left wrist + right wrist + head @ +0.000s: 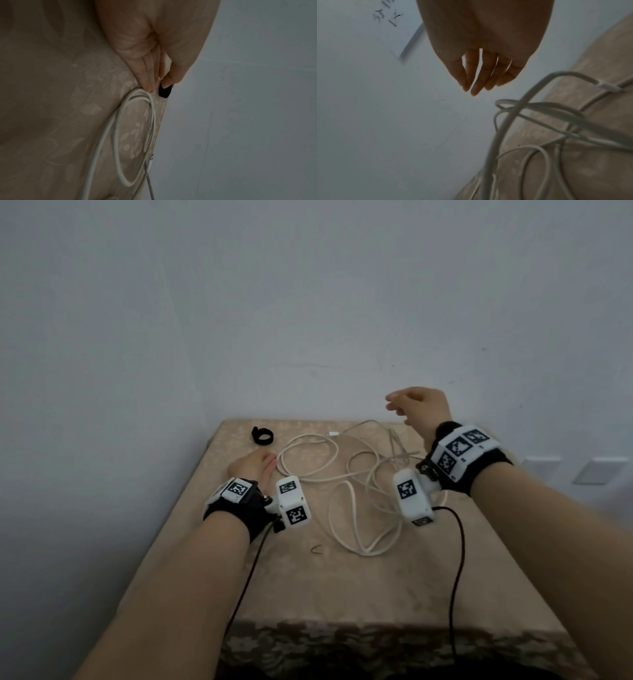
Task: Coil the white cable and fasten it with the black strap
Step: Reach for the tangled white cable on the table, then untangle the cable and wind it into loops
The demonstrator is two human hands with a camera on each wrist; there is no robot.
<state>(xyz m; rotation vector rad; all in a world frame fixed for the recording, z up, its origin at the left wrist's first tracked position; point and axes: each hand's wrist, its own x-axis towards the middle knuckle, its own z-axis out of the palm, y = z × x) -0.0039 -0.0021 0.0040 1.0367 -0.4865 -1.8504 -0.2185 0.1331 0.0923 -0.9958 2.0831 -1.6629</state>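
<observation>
A long white cable point(346, 474) lies in loose tangled loops across the middle of the table point(394, 594). Its small white plug point(331, 434) lies near the far edge. The black strap point(262, 435), rolled into a ring, lies at the far left corner. My left hand point(255, 467) rests flat on the cloth with straight fingers point(147, 79) beside the leftmost loop point(137, 121); the strap point(164, 91) shows just past them. My right hand point(416, 405) hovers in the air above the far right of the cable, its fingers point(476, 81) relaxed and holding nothing.
The table is covered with a beige patterned cloth and stands against a pale wall point(308, 302). A small dark hook-shaped bit point(317, 549) lies near the table's middle front. Black leads point(457, 559) run from my wrist cameras toward the front edge.
</observation>
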